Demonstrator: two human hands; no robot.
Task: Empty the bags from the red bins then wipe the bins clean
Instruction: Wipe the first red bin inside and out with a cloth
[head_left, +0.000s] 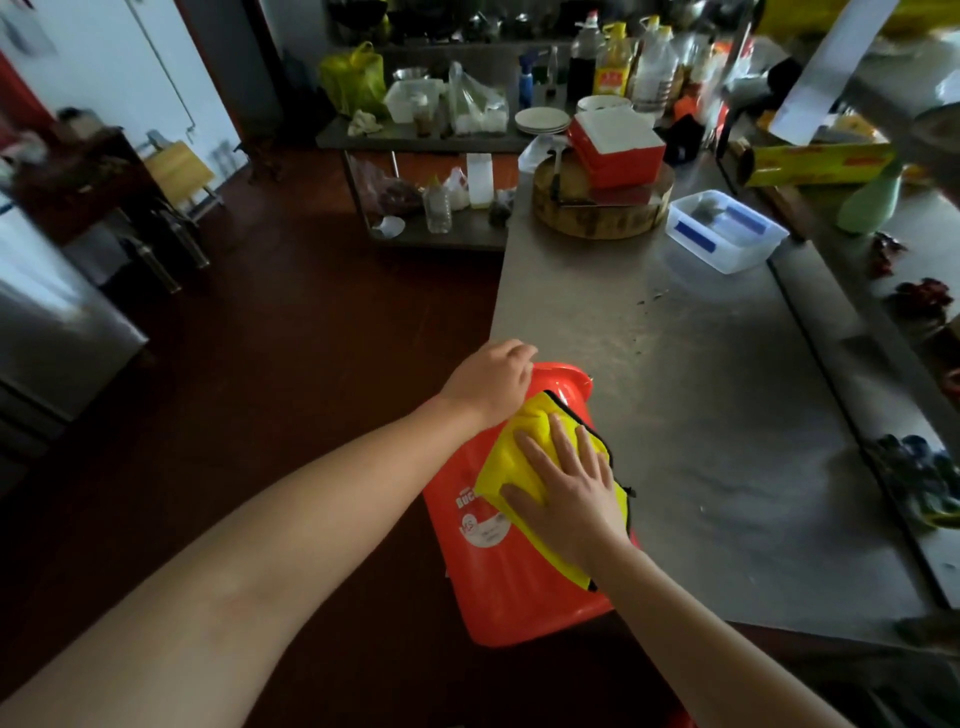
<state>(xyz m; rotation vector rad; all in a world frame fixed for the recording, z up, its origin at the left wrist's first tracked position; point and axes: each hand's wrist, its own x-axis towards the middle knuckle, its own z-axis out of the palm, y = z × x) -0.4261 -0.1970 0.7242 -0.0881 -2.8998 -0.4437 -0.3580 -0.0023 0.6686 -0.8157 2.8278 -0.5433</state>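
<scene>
red bin (519, 587) tipped on its side across the left edge of the desk (701, 415), by the near corner. left grip (488, 382) curled over the bin rim, holding it. right grip (569, 488) flat, fingers spread, pressing yellow cloth (501, 467) against the bin's side.

We have a red plastic bin (498, 587) tipped on its side against the near corner of the steel bench (701, 389). Our left hand (488, 382) grips the bin's rim at its far end. Our right hand (566, 488) presses flat on a yellow black-edged cloth (511, 457) lying over the bin's upper side. Well beyond the bin, a round wooden chopping block (602, 213) sits on the bench.
</scene>
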